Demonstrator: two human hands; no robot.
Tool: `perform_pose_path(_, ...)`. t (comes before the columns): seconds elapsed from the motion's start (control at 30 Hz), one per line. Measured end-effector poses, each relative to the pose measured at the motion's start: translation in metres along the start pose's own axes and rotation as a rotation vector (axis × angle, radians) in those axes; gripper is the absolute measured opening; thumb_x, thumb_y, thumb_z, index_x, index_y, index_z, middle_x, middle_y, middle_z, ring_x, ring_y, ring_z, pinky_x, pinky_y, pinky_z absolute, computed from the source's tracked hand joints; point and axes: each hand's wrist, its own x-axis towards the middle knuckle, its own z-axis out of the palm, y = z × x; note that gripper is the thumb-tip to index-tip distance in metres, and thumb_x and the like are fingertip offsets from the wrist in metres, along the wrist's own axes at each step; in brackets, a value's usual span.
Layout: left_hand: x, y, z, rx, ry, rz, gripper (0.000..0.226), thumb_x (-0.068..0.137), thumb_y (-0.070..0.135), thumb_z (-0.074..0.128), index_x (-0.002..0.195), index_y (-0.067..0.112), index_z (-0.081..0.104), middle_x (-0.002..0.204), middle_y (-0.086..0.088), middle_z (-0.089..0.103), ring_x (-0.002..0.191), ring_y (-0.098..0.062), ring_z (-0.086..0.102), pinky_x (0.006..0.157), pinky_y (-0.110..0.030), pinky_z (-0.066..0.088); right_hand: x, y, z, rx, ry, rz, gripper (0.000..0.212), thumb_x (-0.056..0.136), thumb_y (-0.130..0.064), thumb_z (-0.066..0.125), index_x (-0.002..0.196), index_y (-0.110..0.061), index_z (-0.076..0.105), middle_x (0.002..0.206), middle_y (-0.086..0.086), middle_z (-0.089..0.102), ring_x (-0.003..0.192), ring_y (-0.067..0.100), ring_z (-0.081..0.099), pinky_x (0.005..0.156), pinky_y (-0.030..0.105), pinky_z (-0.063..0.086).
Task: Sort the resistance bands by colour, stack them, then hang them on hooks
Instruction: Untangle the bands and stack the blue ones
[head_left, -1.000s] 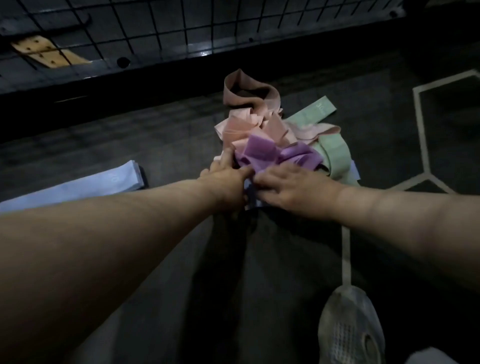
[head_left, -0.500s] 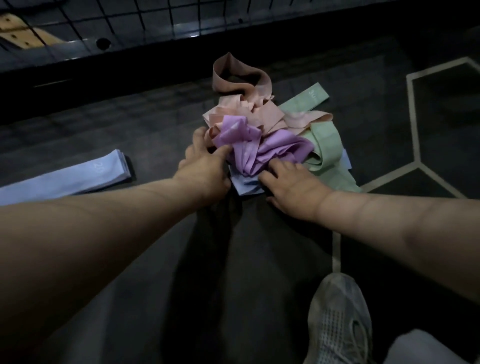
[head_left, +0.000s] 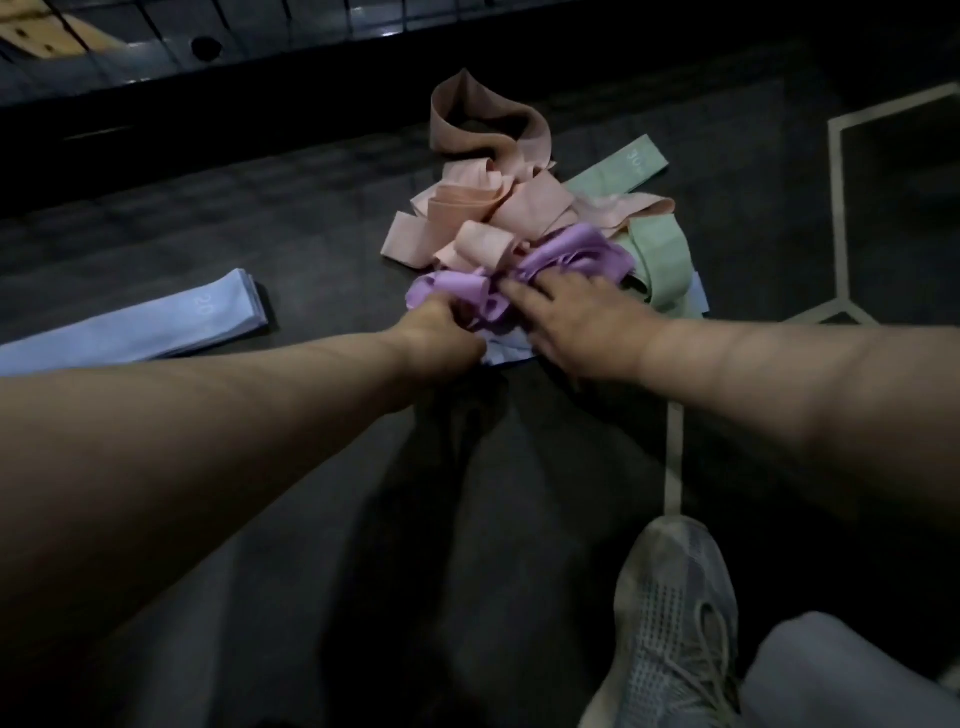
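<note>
A tangled heap of resistance bands lies on the dark floor ahead of me. Pink bands are at the back, purple bands in the middle, green bands on the right, and a light blue band pokes out underneath. My left hand curls its fingers into the near left edge of the purple bands. My right hand lies on the purple bands with its fingers spread flat. A stack of light blue bands marked 20 lies apart on the left.
A dark wire grid panel runs along the far side, with a tan perforated board behind it at top left. Pale lines mark the floor on the right. My grey shoe sits at bottom right.
My right hand has slid up from the near edge onto the purple bands. My left hand closed in on their left edge. The purple bands shifted and bunched.
</note>
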Motion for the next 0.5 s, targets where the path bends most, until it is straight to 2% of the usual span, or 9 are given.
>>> perform_pose_path(0.1, 0.000, 0.000, -0.002, 0.232, 0.015, 0.045, 0.021, 0.088, 0.019, 0.064, 0.108, 0.016, 0.066, 0.105, -0.011, 0.068, 0.095, -0.025, 0.065, 0.080, -0.031, 0.055, 0.005, 0.021, -0.014, 0.156, 0.055, 0.058, 0.074, 0.098, -0.035, 0.051, 0.158, -0.018, 0.011, 0.161, 0.010, 0.026, 0.144, 0.030, 0.031, 0.113, 0.048, 0.030)
perform_pose_path(0.17, -0.001, 0.000, 0.000, 0.347, -0.030, 0.096, 0.029, 0.090, 0.027, 0.063, 0.120, 0.023, 0.062, 0.112, -0.007, 0.065, 0.099, -0.026, 0.063, 0.078, -0.028, 0.050, 0.009, 0.032, -0.018, 0.164, 0.101, 0.070, 0.077, 0.095, -0.034, 0.057, 0.157, -0.018, 0.014, 0.160, 0.009, 0.029, 0.144, 0.029, 0.032, 0.114, 0.048, 0.028)
perform_pose_path(0.23, 0.000, -0.001, 0.005, 0.514, -0.086, 0.160, 0.051, 0.092, 0.032, 0.061, 0.141, 0.031, 0.046, 0.125, -0.009, 0.055, 0.113, -0.030, 0.056, 0.090, -0.029, 0.046, 0.014, 0.039, -0.017, 0.155, 0.131, 0.095, 0.079, 0.093, -0.030, 0.060, 0.157, -0.018, 0.015, 0.158, 0.009, 0.030, 0.144, 0.030, 0.032, 0.117, 0.048, 0.027)
perform_pose_path(0.3, 0.002, -0.003, 0.010, 0.716, -0.095, 0.206, 0.064, 0.092, 0.037, 0.061, 0.149, 0.029, 0.033, 0.134, -0.014, 0.042, 0.125, -0.036, 0.043, 0.106, -0.039, 0.040, 0.016, 0.043, -0.014, 0.171, 0.152, 0.118, 0.079, 0.091, -0.024, 0.060, 0.156, -0.021, 0.015, 0.158, 0.009, 0.031, 0.143, 0.031, 0.033, 0.118, 0.048, 0.028)
perform_pose_path(0.37, 0.003, -0.004, 0.009, 0.814, -0.053, 0.236, 0.060, 0.090, 0.040, 0.061, 0.143, 0.023, 0.038, 0.134, -0.016, 0.037, 0.126, -0.039, 0.039, 0.106, -0.047, 0.040, 0.013, 0.040, -0.013, 0.234, 0.171, 0.129, 0.081, 0.091, -0.021, 0.059, 0.156, -0.026, 0.012, 0.156, 0.008, 0.035, 0.139, 0.032, 0.039, 0.114, 0.049, 0.034)
perform_pose_path(0.43, 0.001, -0.006, 0.007, 0.872, -0.013, 0.276, 0.050, 0.089, 0.038, 0.062, 0.132, 0.019, 0.045, 0.133, -0.015, 0.036, 0.123, -0.040, 0.041, 0.100, -0.045, 0.043, 0.005, 0.031, -0.014, 0.337, 0.174, 0.100, 0.083, 0.090, -0.017, 0.059, 0.156, -0.030, 0.010, 0.146, 0.011, 0.047, 0.127, 0.031, 0.050, 0.107, 0.048, 0.041)
perform_pose_path(0.5, -0.002, -0.008, 0.008, 0.890, -0.006, 0.299, 0.042, 0.090, 0.037, 0.061, 0.124, 0.018, 0.048, 0.132, -0.015, 0.037, 0.119, -0.039, 0.044, 0.093, -0.044, 0.043, -0.005, 0.020, -0.012, 0.379, 0.150, 0.065, 0.084, 0.090, -0.012, 0.058, 0.157, -0.028, 0.009, 0.141, 0.015, 0.050, 0.121, 0.032, 0.053, 0.103, 0.045, 0.044)
